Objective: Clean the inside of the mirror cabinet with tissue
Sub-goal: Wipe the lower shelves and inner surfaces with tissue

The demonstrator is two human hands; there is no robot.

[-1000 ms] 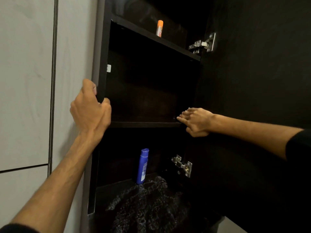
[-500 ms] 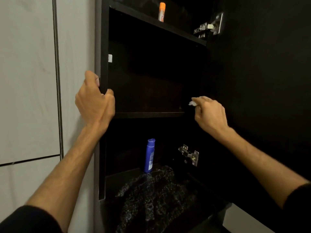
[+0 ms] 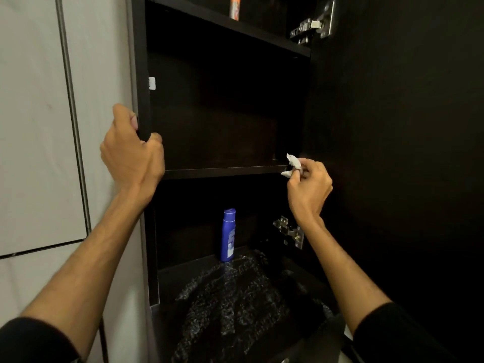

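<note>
The left hand [image 3: 131,155] grips the cabinet [image 3: 142,74] side panel, fingers curled round its front edge. The right hand [image 3: 309,187] pinches a crumpled tissue [image 3: 292,165] at the right end of the middle shelf [image 3: 222,171]. Below these fingers stands a blue bottle [image 3: 228,235], with a hinge [image 3: 289,231] beside the wrist.

The orange container [image 3: 235,7] on the top shelf is cut off by the frame's upper edge, and its label is too blurred to read. Most of the tissue [image 3: 292,163] is hidden inside the right hand [image 3: 309,188], near centre right. The blue bottle [image 3: 228,235]'s print, at lower centre, is too small to make out.
</note>
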